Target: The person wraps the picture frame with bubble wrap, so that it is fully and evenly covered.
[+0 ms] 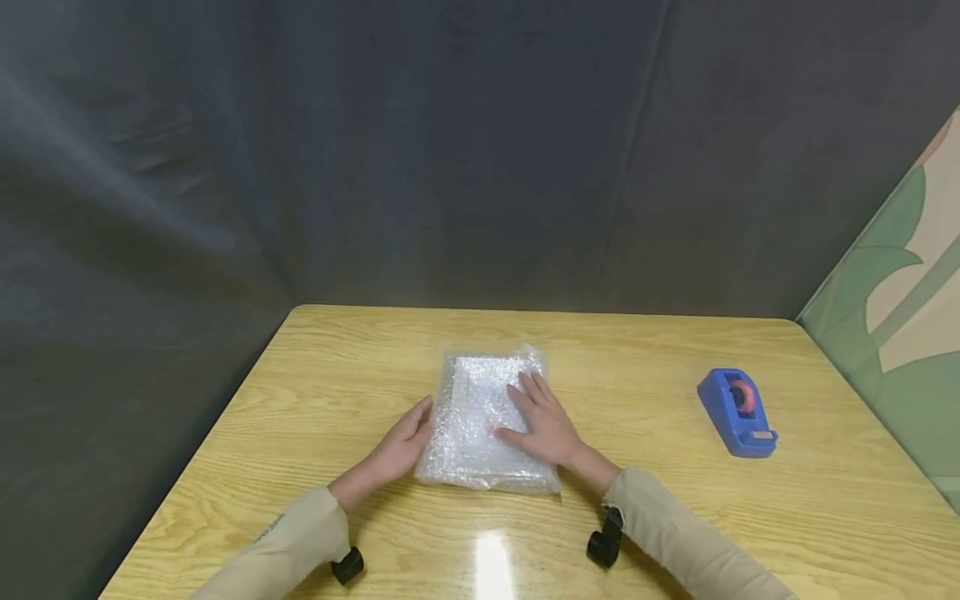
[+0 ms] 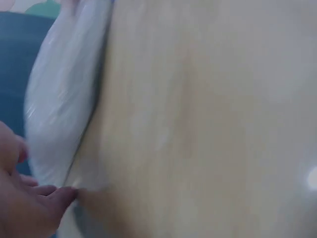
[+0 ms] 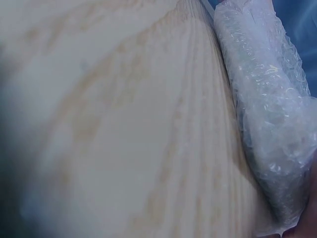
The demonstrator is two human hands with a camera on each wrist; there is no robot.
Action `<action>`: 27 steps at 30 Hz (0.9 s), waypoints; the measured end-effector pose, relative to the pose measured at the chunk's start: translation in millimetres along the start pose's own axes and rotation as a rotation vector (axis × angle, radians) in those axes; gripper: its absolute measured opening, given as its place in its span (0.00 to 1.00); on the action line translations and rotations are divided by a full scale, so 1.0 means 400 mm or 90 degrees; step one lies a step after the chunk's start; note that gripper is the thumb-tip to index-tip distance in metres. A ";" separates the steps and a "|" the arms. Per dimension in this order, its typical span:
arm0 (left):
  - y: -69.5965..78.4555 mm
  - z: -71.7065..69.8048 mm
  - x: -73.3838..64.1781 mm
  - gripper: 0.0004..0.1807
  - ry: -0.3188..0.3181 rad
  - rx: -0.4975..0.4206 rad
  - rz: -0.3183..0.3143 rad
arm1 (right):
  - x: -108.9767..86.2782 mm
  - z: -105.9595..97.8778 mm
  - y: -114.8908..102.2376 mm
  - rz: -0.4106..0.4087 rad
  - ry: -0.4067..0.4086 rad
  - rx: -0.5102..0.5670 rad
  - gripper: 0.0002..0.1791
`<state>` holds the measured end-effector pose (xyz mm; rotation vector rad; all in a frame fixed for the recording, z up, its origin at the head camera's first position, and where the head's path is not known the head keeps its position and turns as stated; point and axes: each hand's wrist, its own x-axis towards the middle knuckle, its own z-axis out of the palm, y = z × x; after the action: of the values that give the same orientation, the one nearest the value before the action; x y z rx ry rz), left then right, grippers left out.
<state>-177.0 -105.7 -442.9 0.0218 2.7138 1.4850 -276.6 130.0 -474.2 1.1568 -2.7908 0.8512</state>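
A flat rectangular package wrapped in clear bubble wrap point(image 1: 476, 400) lies on the table in the middle of the head view. My right hand point(image 1: 547, 429) rests on its right half, palm down, with the fingers spread. At its left edge is my left hand point(image 1: 401, 442), fingers extended and thumb uppermost. The left wrist view has the left fingertips right at the lower end of the wrapped package point(image 2: 64, 99). In the right wrist view the bubble wrap point(image 3: 267, 104) looks thick and puffy along its side, and most of the right hand is out of frame.
A blue tape dispenser point(image 1: 738, 414) with a reddish roll stands on the right part of the wooden table point(image 1: 300, 392). Dark curtain point(image 1: 465, 150) hangs behind and to the left. A leaf-patterned panel point(image 1: 900, 333) borders the right side.
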 end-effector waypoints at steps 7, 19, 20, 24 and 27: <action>0.018 0.054 -0.005 0.27 0.062 -0.095 -0.019 | -0.001 0.000 -0.001 -0.005 0.005 0.001 0.43; 0.054 0.102 0.009 0.28 0.074 -0.143 -0.006 | -0.003 -0.017 -0.002 -0.024 -0.004 0.117 0.40; 0.058 0.106 0.012 0.28 0.073 -0.137 -0.005 | -0.003 -0.019 -0.001 -0.020 -0.012 0.127 0.39; 0.064 0.119 0.023 0.28 0.078 -0.100 0.004 | 0.001 -0.022 0.003 -0.006 -0.039 0.160 0.39; 0.069 0.129 0.030 0.28 0.087 -0.031 0.026 | 0.001 -0.024 0.006 -0.006 -0.035 0.180 0.39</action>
<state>-186.9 -47.0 -448.0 -0.0270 2.7964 1.6218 -280.2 135.8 -467.2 1.2430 -2.7701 1.2648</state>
